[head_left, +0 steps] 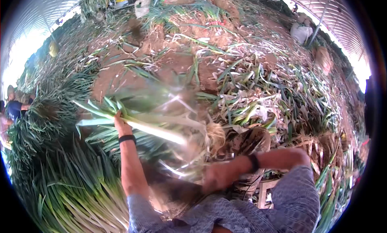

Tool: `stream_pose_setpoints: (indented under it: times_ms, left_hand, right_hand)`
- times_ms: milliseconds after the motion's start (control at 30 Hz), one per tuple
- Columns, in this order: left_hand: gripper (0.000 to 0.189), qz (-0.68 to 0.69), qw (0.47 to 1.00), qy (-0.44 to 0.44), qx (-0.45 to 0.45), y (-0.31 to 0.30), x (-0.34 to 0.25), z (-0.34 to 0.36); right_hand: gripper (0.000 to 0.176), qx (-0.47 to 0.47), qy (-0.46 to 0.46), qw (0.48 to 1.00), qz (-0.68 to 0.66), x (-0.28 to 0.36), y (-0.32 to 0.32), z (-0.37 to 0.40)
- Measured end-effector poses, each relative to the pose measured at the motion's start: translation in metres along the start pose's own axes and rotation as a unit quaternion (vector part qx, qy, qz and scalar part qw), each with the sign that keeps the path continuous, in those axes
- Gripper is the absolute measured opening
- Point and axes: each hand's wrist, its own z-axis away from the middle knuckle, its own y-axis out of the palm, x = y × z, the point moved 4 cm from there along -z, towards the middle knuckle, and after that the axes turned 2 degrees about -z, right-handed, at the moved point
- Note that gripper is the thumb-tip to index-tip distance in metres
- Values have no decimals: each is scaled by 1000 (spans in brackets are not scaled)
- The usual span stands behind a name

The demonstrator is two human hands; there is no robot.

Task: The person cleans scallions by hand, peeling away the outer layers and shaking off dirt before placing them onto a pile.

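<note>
My left hand (119,122), with a dark band at the wrist, is closed around a long green onion (159,132) near where its leaves begin. The white stalk points right across my lap, and its leaves fan out to the left. My right hand (212,178) is low in front of my body, smeared by motion, so its fingers and anything in them cannot be made out. Just above it is a tan tuft of roots (215,138), partly blurred. More green onions (80,192) lie in a thick pile by my left side.
A heap of stripped leaves and peelings (278,100) spreads over the ground at right. Part of a wooden stool (264,192) shows by my right arm. A person (16,108) is at far left, beyond piled onions. A white sack (301,32) stands at back right.
</note>
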Motion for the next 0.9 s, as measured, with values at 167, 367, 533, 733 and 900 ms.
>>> stream_pose_setpoints:
  times_ms: [167, 367, 533, 733, 900]
  left_hand:
    - [21, 38, 998, -45, 28, -2, -14, 1]
    - [26, 75, 994, -47, 63, 16, -8, 27]
    - [30, 59, 991, -29, 115, 27, -5, 41]
    - [34, 39, 998, -29, 48, -29, -21, -21]
    - [33, 24, 997, -32, 70, 8, -17, 19]
  right_hand:
    - [16, -221, 131, 961, 100, -5, -73, 64]
    - [58, -304, 210, 889, -271, -17, -106, 12]
    - [66, -358, 118, 881, -286, -73, -71, -12]
    - [48, -303, -201, 905, -219, -11, -83, 107]
    - [49, -443, 215, 871, -10, -5, -147, 89]
